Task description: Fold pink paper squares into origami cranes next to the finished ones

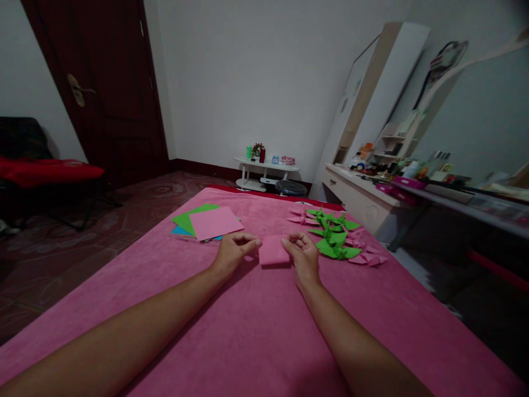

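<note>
A small folded pink paper (273, 251) lies on the pink blanket (256, 331) between my two hands. My left hand (233, 251) pinches its left edge with curled fingers. My right hand (303, 253) grips its right edge, fingers curled over the corner. To the left of my hands sits a stack of paper sheets (206, 222), pink on top of green and blue. To the right lies a heap of folded green and pink paper figures (336, 237).
A dresser (363, 201) crowded with bottles stands at the right edge of the bed. A small white table (266, 165) is by the far wall. A dark door (107, 82) and a chair with a red cushion (45, 171) are at the left.
</note>
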